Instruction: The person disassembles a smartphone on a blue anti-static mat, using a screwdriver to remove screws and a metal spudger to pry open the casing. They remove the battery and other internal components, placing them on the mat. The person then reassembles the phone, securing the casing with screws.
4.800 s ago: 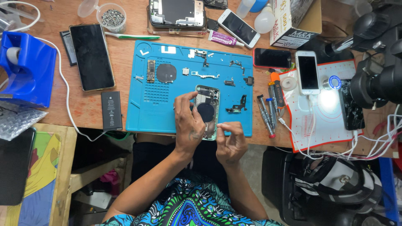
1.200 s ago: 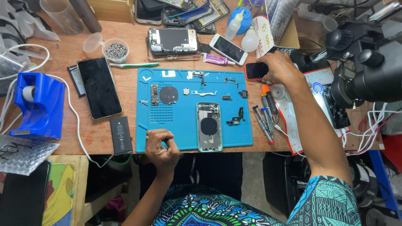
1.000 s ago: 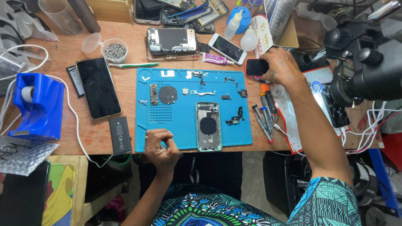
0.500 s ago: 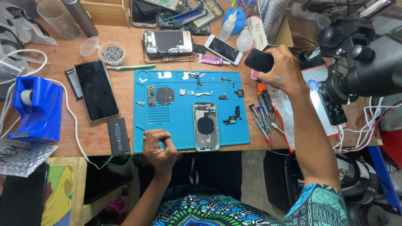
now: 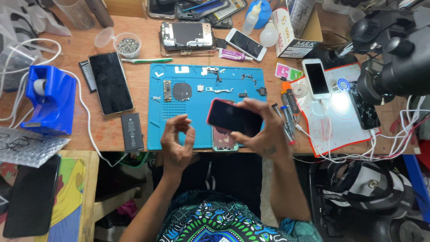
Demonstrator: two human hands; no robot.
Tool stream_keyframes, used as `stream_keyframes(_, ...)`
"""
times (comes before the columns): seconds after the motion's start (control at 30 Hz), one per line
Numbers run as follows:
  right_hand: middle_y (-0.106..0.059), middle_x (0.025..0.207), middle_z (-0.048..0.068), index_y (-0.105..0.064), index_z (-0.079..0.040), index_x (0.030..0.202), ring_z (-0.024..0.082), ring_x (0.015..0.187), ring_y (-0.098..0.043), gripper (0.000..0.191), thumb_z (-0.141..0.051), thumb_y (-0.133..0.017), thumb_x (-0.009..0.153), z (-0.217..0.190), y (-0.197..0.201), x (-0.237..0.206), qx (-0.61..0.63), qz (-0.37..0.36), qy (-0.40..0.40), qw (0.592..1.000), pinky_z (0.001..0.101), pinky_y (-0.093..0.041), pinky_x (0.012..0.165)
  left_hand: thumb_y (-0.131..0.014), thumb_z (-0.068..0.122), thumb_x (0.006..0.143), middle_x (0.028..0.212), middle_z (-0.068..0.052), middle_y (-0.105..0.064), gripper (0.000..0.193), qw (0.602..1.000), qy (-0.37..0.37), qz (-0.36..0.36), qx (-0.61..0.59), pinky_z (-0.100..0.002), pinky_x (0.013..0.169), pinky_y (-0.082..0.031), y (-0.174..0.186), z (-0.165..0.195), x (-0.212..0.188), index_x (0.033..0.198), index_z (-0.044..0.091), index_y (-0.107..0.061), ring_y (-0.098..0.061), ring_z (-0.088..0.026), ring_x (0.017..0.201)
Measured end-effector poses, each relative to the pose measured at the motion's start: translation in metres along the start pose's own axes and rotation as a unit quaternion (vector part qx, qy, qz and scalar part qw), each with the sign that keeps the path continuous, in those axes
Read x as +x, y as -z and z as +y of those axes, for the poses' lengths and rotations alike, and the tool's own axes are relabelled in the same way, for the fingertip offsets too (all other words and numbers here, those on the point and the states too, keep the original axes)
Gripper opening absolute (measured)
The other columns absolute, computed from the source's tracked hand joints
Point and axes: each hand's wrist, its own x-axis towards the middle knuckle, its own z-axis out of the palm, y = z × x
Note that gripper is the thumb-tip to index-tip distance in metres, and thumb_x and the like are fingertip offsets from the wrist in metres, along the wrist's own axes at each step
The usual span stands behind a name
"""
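My right hand [image 5: 264, 130] holds a dark phone screen with a red rim [image 5: 233, 117] above the front edge of the blue repair mat [image 5: 179, 112]. Under it lies an opened phone housing [image 5: 224, 140], mostly hidden by the screen. My left hand [image 5: 177, 143] hovers at the mat's front edge, fingers curled and apart, holding nothing. Small parts, a round black coil [image 5: 182, 91] and a narrow circuit board [image 5: 167, 89] lie on the mat's far half.
A black phone [image 5: 110, 83] and a battery [image 5: 132, 131] lie left of the mat, near a blue tape dispenser [image 5: 50, 99]. Screwdrivers [image 5: 286, 107], a white phone [image 5: 317, 79] on a white pad and a microscope [image 5: 394, 58] stand at the right. A screw dish [image 5: 128, 45] sits behind.
My right hand has brought the dark screen from the far right of the desk down over the phone housing. My left hand has lifted off the mat's edge and opened.
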Motion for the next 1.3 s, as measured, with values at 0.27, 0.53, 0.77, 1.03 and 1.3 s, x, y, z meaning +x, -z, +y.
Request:
stream_keyframes(0.27,-0.07,0.12,0.015,-0.059,-0.005,0.13,0.029,0.111,-0.072,0.072,-0.02,-0.094,0.069,-0.022,-0.054,-0.017,0.037,-0.046,0.042,0.997,0.0385,-0.059,0.096,-0.073,-0.009,0.084,0.118,-0.01,-0.066,0.089,0.955,0.171,-0.15,-0.191,-0.033,0.098,-0.057,0.036,0.018,-0.012,0.159,0.009,-0.029,-0.069,-0.019,0.109)
stream_keyframes(0.53,-0.069,0.12,0.016,-0.059,-0.004,0.13,0.034,0.112,-0.069,0.07,-0.022,-0.092,0.07,-0.03,-0.095,-0.001,0.053,-0.11,0.097,0.988,0.0412,-0.058,0.095,-0.077,-0.003,0.079,0.117,-0.012,-0.072,0.08,0.972,0.189,-0.099,0.098,-0.027,0.09,-0.058,0.078,0.038,-0.008,0.151,0.013,-0.048,-0.074,-0.017,0.102)
stream_keyframes(0.77,-0.069,0.122,0.017,-0.06,-0.003,0.13,0.036,0.114,-0.066,0.069,-0.022,-0.09,0.071,-0.016,-0.113,0.014,0.041,-0.144,0.097,0.984,0.0425,-0.056,0.097,-0.083,0.001,0.07,0.143,-0.014,-0.056,0.077,0.956,0.034,-0.081,0.279,-0.044,0.109,-0.042,0.078,0.042,0.008,0.141,0.008,-0.055,-0.052,-0.035,0.13)
stream_keyframes(1.03,-0.064,0.121,0.018,-0.06,-0.005,0.133,0.033,0.119,-0.056,0.076,-0.038,-0.09,0.072,-0.01,-0.117,0.016,-0.021,-0.202,0.059,0.977,0.0476,-0.047,0.102,-0.079,0.003,0.074,0.144,-0.009,-0.056,0.074,0.946,0.102,-0.131,0.277,-0.044,0.112,-0.041,0.076,0.03,0.011,0.143,0.01,-0.053,-0.046,-0.032,0.136)
stream_keyframes(1.3,-0.065,0.127,0.014,-0.058,-0.003,0.137,0.032,0.126,-0.054,0.077,-0.042,-0.085,0.076,-0.008,-0.104,0.02,-0.02,-0.244,0.063,0.968,0.0483,-0.041,0.11,-0.079,0.002,0.073,0.141,-0.011,-0.057,0.073,0.947,0.079,-0.131,0.284,-0.046,0.113,-0.039,0.078,0.027,0.012,0.141,0.009,-0.052,-0.048,-0.032,0.132)
